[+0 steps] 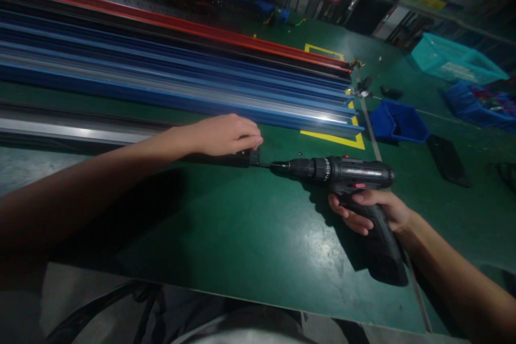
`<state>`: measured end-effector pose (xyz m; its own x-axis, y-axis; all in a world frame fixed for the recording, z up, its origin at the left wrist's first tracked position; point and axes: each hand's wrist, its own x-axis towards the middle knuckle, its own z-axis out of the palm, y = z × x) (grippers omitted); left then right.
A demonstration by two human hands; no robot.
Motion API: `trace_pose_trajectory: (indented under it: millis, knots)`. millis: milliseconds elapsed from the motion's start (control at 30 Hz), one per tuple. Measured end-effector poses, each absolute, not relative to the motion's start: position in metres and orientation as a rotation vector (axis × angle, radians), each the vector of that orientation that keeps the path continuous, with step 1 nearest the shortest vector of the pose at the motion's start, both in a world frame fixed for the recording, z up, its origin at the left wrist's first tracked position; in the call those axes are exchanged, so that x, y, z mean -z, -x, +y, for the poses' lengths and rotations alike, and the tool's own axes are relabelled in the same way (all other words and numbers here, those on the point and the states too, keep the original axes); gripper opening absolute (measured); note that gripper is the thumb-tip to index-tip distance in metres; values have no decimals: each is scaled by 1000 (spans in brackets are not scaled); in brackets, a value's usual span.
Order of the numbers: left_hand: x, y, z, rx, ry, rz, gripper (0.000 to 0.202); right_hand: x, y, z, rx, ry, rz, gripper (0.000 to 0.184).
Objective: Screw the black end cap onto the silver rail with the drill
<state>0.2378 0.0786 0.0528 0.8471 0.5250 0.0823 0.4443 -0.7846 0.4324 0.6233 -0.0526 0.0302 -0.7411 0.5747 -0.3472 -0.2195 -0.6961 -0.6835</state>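
Alignment: keep black pistol-shaped drill [352, 173], clasped in right hand [381, 205], coaxial with silver-black metal profile [83, 133] under left hand [224, 135]; cannot tell if pinching.

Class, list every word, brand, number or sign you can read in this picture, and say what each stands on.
No text is readable.
Drill, collar: pale marks, too small and blurred to read.
Drill, body: faint marking, illegible.
Teal bin, side: pale patch, possibly lettering, too blurred to read.

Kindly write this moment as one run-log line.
left hand: at end of dark rail | right hand: gripping drill | bit: at same end
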Motion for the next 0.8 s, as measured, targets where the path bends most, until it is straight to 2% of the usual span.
trace_pose_trajectory:
  millis: [800]
  knots:
    - [-51, -236, 80, -285, -2647, 707, 45, -31, -622, -53, -2410, 828, -886, 31]
